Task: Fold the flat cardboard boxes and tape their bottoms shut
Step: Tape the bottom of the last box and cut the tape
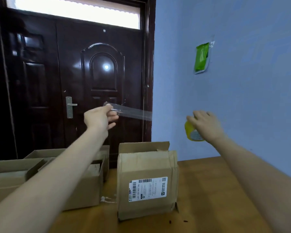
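Note:
A cardboard box [147, 167] with a white shipping label stands on the wooden table [213, 190], its closed flaps facing me. My right hand [206, 124] is raised above it to the right and grips a yellow roll of clear tape [191, 132]. My left hand [100, 117] is raised to the left and pinches the free end of a clear tape strip [133, 112]. The strip stretches through the air between the two hands, well above the box.
Several folded open cardboard boxes [84, 187] stand at the table's left, under my left forearm. A dark wooden door [97, 73] is behind them. A green packet [202, 56] is stuck on the blue wall to the right.

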`<state>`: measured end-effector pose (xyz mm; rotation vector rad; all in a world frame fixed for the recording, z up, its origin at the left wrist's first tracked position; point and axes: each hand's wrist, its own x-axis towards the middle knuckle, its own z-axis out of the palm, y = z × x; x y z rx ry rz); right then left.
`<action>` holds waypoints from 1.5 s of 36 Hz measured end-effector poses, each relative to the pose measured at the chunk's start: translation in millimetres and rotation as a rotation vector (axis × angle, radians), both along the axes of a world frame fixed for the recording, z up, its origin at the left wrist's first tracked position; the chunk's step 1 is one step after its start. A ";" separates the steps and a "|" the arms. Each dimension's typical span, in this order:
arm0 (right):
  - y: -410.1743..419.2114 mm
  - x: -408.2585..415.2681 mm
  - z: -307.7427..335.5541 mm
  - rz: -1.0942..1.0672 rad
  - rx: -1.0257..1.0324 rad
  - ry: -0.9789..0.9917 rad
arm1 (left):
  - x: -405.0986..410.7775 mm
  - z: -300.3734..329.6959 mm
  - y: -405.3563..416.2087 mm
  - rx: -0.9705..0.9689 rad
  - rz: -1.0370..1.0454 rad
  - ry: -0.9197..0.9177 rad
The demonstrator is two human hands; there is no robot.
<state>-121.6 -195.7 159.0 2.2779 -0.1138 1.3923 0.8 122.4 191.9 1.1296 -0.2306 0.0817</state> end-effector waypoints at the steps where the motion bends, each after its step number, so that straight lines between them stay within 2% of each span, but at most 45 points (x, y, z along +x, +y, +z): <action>1: -7.4 -3.5 -1.6 -0.007 -0.026 -0.013 | -0.2 -4.1 1.9 0.049 0.018 -0.047; 3: -7.3 -7.9 -2.9 -0.083 0.112 -0.101 | -2.0 -11.0 0.3 0.082 0.031 -0.109; 6: 0.0 -5.1 -1.1 -0.094 0.698 -0.308 | -0.7 -16.2 -0.1 0.072 0.041 -0.080; 8: 1.5 -5.3 4.3 0.066 1.204 -0.520 | 4.7 -18.9 2.6 0.052 0.041 -0.032; 9: 2.3 -5.9 6.6 0.186 1.365 -0.607 | 7.5 -21.8 3.9 0.057 0.040 -0.019; 10: 3.3 -6.0 7.0 0.286 1.439 -0.652 | 9.2 -25.3 4.9 0.068 0.039 -0.016; 11: 3.0 -5.7 5.3 0.311 1.433 -0.648 | 10.7 -28.7 6.4 0.076 0.038 -0.016; 15: 5.5 -10.7 -2.3 0.007 0.885 -0.277 | 15.7 -43.4 15.8 0.094 0.062 0.025; 18: 4.1 -12.4 -1.9 -0.040 0.762 -0.190 | 15.9 -59.0 22.0 0.151 0.079 -0.004; 23: 2.8 -14.7 0.6 0.084 0.764 -0.216 | 4.2 -76.4 31.3 0.106 0.049 -0.010; 29: -2.6 -16.5 -4.1 0.160 0.854 -0.244 | -18.3 -83.3 29.9 -0.098 -0.115 0.147; 38: -12.8 -18.0 -16.0 0.149 0.980 -0.330 | -24.8 -91.9 10.9 -0.255 -0.326 0.367; 43: -16.1 -17.4 -18.1 0.192 1.037 -0.375 | -15.4 -100.0 3.3 -0.230 -0.349 0.317; 54: -23.9 -12.7 -16.3 0.230 1.064 -0.420 | -12.2 -97.7 3.4 -0.049 -0.318 0.205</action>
